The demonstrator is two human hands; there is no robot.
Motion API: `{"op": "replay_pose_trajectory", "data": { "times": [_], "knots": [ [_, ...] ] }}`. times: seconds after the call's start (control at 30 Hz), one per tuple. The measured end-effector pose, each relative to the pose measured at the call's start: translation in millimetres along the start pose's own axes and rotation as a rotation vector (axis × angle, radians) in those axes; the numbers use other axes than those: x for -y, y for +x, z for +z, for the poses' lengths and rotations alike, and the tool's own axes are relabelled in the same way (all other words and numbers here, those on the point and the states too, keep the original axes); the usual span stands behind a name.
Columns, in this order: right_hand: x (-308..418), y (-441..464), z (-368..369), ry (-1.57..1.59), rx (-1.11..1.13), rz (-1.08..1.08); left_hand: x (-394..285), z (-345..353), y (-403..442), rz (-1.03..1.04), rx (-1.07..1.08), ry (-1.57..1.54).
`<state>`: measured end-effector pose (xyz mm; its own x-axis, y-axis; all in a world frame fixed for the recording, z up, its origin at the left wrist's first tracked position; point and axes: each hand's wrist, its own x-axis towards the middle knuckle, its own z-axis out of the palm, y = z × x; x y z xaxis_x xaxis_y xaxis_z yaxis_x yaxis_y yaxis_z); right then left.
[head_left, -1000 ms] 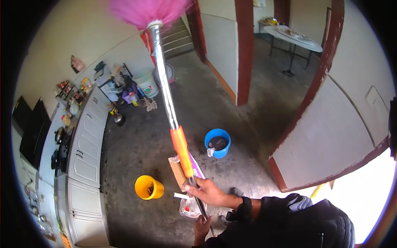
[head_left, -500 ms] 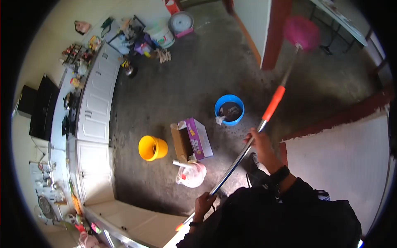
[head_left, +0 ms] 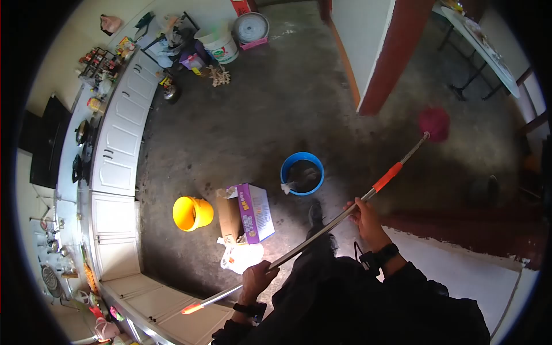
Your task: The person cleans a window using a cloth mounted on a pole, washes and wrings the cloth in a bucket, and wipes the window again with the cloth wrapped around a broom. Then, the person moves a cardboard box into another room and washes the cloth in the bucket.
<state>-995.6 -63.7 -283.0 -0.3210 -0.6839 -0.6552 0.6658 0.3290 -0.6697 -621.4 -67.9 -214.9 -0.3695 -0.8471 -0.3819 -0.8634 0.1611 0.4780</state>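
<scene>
I'm gripping a long-handled duster [head_left: 316, 236] in both fists, pole running slantwise across my front. My left hand [head_left: 257, 280] is wrapping the pole near its orange tip [head_left: 192, 309]; my right hand [head_left: 364, 217] is curling round it higher up. Pink head [head_left: 434, 124] is lying ahead-right of my right hand, the nearer one. Blue bucket [head_left: 303, 156] is sitting ahead-left of that hand; box [head_left: 248, 214] is standing ahead of my left.

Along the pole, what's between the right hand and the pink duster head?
The head view shows an orange sleeve, with silvery pole on either side.
</scene>
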Motion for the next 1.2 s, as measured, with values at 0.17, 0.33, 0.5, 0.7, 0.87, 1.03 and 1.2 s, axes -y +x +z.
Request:
{"op": "replay_pose_trajectory", "data": {
  "times": [0.17,0.33,0.5,0.7,0.87,1.03,1.2],
  "knots": [
    [44.9,42.8,-13.0,0.008,-0.101,0.015,-30.8,-16.8,86.4,0.124,-0.007,0.029],
    [60.7,73.1,-16.4,0.024,-0.203,0.027,-54.9,-42.0,147.7,0.204,0.033,0.065],
    [74.2,106.4,-2.8,0.132,-0.199,0.123,-66.1,-52.0,188.9,0.236,0.012,0.067],
    [83.7,149.0,-15.4,0.461,-0.086,0.167,-79.2,-51.5,181.3,0.106,0.006,-0.026],
    [107.7,168.3,-3.8,0.23,0.022,0.44,-73.5,3.2,129.7,-0.248,0.006,-0.189],
    [127.1,147.8,31.1,-0.049,0.362,0.598,-70.9,68.4,62.0,-0.518,0.016,-0.364],
    [126.6,113.9,67.1,-0.362,0.666,0.646,-51.1,125.5,7.2,-0.666,-0.037,-0.444]
  ]
}}
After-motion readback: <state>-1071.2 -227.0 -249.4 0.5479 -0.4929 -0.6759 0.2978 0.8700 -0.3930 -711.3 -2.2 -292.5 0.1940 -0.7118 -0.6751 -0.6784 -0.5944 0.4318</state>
